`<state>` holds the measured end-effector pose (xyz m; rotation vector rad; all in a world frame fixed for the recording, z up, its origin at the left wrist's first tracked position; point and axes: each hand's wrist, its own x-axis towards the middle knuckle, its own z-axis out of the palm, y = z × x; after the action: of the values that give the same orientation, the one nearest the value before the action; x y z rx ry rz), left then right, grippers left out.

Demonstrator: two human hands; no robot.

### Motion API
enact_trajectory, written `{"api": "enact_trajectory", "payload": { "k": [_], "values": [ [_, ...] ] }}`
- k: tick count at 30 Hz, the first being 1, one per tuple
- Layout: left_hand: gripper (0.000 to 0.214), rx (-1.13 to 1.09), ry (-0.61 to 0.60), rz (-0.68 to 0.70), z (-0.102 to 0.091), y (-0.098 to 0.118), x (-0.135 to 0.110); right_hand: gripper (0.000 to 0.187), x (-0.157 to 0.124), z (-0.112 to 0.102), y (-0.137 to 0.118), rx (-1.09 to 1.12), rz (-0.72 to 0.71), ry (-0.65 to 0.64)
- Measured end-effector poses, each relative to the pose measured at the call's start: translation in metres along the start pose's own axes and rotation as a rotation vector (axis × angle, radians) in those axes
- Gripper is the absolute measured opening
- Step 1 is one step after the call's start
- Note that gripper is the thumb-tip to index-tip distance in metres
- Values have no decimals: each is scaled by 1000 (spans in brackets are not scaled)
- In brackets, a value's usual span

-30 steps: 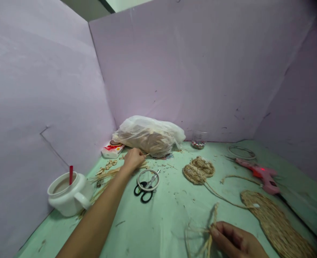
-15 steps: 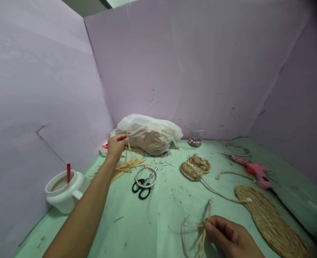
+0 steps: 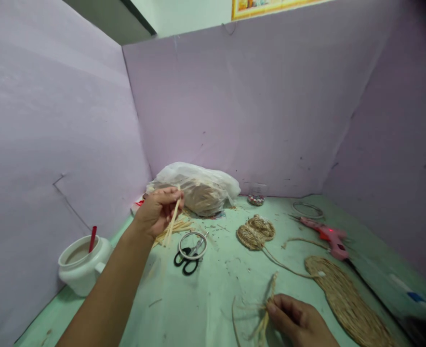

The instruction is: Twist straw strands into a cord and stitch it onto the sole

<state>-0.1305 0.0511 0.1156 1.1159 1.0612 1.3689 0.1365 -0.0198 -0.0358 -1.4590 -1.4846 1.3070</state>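
The left hand (image 3: pixel 158 209) pinched pale strips (image 3: pixel 173 220) toward the back-left corner of the tabletop (image 3: pixel 213 299) (the right hand (image 3: pixel 298 315) gripped a braid (image 3: pixel 273 285)).

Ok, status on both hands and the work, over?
Left hand pinching pale straw strips. Right hand gripping a loose-ended braid. Scissors lying between them, ring on top; possibly in the way.

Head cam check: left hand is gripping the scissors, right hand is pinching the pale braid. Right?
Not quite: the left hand holds pale strips, not the scissors. Those lie on the green table with a ring over them, as the head view shows. The right hand is indeed pinching the pale braid.
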Motion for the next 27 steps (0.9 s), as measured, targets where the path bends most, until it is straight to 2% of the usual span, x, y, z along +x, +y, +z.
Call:
{"api": "enact_trajectory", "payload": {
  "k": [2,4,5,7,10,14,18,21,27],
  "values": [
    [12,180,-125,-167,13,-13,-7,34,-1,1,-3,6,0,30],
    [12,534,-193,-246,22,-32,-8,33,-2,2,-6,21,-1,53],
    [10,615,-197,-263,24,-41,-8,32,-2,2,-6,29,-2,61],
    [8,724,-177,-251,23,-57,-5,29,-3,1,-8,43,-6,65],
    [6,816,-120,-150,14,-67,0,26,-4,1,-8,47,-10,60],
    [11,813,-61,7,6,-69,6,25,-4,1,-8,33,-10,57],
    [12,686,-14,88,7,-73,12,24,-4,1,-7,22,-18,48],
    [16,555,-15,80,8,-74,13,25,-4,1,-6,22,-19,45],
    [17,379,-80,-39,11,-71,8,25,-5,0,-9,20,-23,32]
  ]
}}
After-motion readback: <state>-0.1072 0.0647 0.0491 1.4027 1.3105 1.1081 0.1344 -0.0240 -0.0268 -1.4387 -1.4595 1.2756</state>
